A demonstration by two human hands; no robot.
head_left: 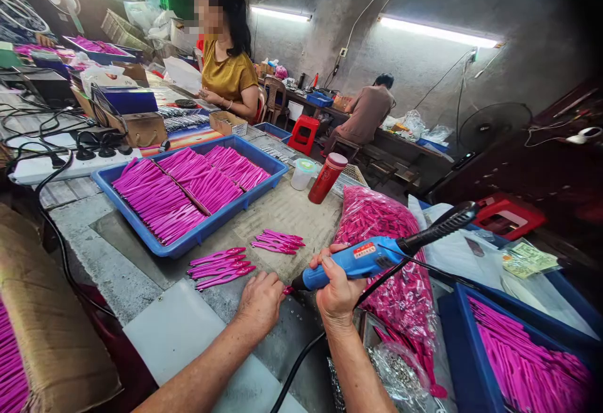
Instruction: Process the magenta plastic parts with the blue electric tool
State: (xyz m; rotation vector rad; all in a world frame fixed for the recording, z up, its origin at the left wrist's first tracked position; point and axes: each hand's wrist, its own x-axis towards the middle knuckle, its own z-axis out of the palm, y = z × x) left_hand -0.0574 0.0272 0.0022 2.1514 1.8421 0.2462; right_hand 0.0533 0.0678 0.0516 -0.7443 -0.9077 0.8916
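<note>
Driver (351, 262) held by right hand (340, 292); pink piece (287, 290), mostly hidden, pinched by left hand (260, 300) at driver's tip, over tabletop (108, 268). Left hand could be nicked by a slip if piece is held loosely.

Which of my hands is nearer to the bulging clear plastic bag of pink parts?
Right. Your right hand grips the blue-and-black handheld power tool just left of the bag; your left hand is farther left, beyond the tool's tip.

Tray (188, 237) left, bag (381, 225) right, loose pieces (281, 241) between
</note>
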